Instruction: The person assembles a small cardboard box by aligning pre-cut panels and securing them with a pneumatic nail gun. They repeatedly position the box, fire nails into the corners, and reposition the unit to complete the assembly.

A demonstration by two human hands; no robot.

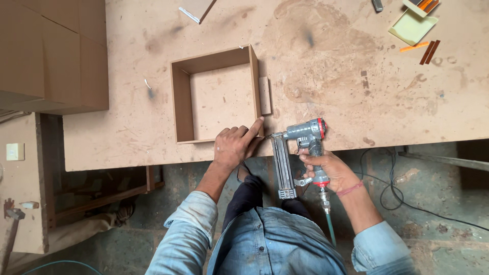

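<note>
A square open box frame of brown fibreboard (181,97) lies on the workbench (331,76) near its front edge. My left hand (235,145) presses on the frame's near right corner, index finger stretched along the right side panel. My right hand (326,170) grips the handle of a grey pneumatic nail gun (300,135) with red trim. Its nose points left at that same corner, just beside my left fingers. The gun's long magazine (282,165) hangs down over the bench edge, and an air hose (330,226) runs from the handle base.
A small fibreboard strip (265,95) lies right of the frame. Stacked brown boards (51,51) fill the far left. A yellow-green pad (412,26) and small orange and brown sticks (427,49) lie at the back right. Black cables (402,198) trail on the floor.
</note>
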